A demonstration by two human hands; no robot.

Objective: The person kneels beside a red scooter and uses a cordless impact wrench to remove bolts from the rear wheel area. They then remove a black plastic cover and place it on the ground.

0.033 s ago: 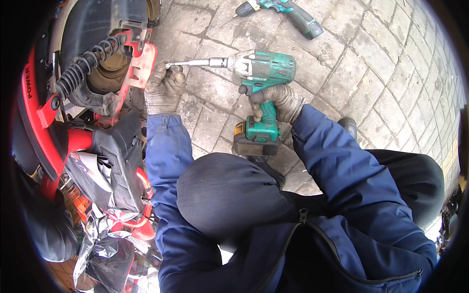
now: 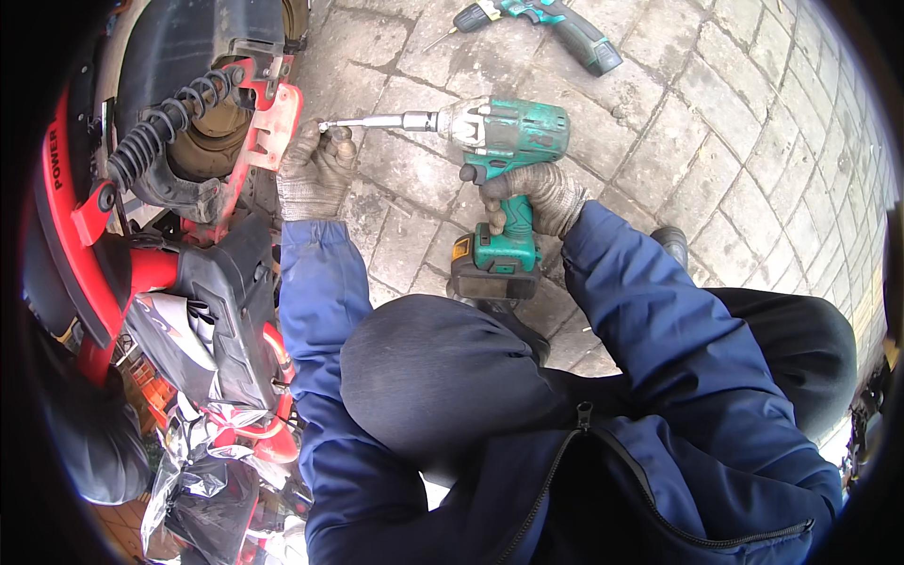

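My right hand, in a worn grey glove, is wrapped round the grip of a green cordless impact wrench. From its nose a long silver socket extension points left. My left hand, also gloved, is closed at the extension's tip, where a small shiny piece shows. What the fingers hold there is too small to make out. Just left of that hand is a red metal bracket on a red-framed vehicle, with a black coil-spring shock absorber beside it.
A green and black cordless drill with a thin bit lies on the stone paving at the top. A black wheel stands at upper left. Clear plastic wrap and red tubing are at lower left, by a dark-clothed leg.
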